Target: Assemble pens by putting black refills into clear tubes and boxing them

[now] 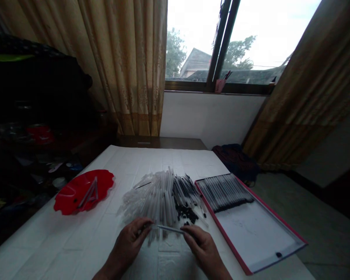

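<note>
Between my hands, at the near side of the table, runs a slim translucent pen (pixel 170 229), held almost level. My left hand (pixel 132 237) is closed at its left end, fingers pinched together. The thumb and fingers of my right hand (pixel 201 241) grip its other end. Just beyond lies a heap of clear pen barrels (pixel 160 190). Dark, thin pen parts (pixel 185 188) lie against the heap's right side, with small black caps (pixel 188 213) scattered below them. To the right, a red-edged tray (pixel 233 249) holds a row of black-tipped pens (pixel 226 190) at its far end.
A red scalloped plate (pixel 67 194) with a few clear pieces in it sits on the table's left. One small black piece (pixel 279 254) lies at the tray's near corner. Dark cluttered shelves (pixel 46 155) border the left side; a dark cloth bundle (pixel 236 159) lies beyond the tray.
</note>
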A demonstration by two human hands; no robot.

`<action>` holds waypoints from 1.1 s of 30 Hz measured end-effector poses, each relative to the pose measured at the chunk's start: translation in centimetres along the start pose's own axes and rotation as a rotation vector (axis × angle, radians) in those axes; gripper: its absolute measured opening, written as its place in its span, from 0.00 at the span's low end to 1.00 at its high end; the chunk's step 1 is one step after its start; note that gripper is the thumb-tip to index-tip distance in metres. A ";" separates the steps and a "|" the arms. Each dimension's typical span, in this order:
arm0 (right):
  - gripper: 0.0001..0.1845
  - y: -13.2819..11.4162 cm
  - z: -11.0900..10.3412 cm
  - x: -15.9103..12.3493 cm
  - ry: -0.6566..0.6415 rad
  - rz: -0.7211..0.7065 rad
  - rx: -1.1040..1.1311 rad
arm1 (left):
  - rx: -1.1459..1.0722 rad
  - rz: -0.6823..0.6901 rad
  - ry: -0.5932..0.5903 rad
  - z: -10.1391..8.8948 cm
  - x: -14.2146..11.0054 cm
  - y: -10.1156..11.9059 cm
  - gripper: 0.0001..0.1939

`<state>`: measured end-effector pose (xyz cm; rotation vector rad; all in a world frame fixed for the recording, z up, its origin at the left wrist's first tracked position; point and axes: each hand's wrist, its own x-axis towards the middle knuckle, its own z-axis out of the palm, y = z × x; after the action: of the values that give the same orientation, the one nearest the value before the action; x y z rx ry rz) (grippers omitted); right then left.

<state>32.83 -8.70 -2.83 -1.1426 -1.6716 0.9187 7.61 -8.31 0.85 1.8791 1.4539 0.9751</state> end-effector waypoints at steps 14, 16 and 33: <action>0.13 -3.0 -2.1 1.4 -0.101 -0.075 -0.254 | 0.264 0.207 0.005 0.5 0.6 -0.9 0.11; 0.13 -3.2 -2.4 1.5 -0.109 -0.062 -0.248 | 0.242 0.176 -0.040 0.3 0.6 -0.6 0.11; 0.12 -2.3 -1.8 1.7 -0.111 -0.034 -0.222 | 0.198 0.006 -0.163 0.2 0.9 -0.4 0.13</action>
<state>33.50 -7.57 0.29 -1.2234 -1.9149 0.8023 7.72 -7.36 0.61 2.0514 1.4924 0.6829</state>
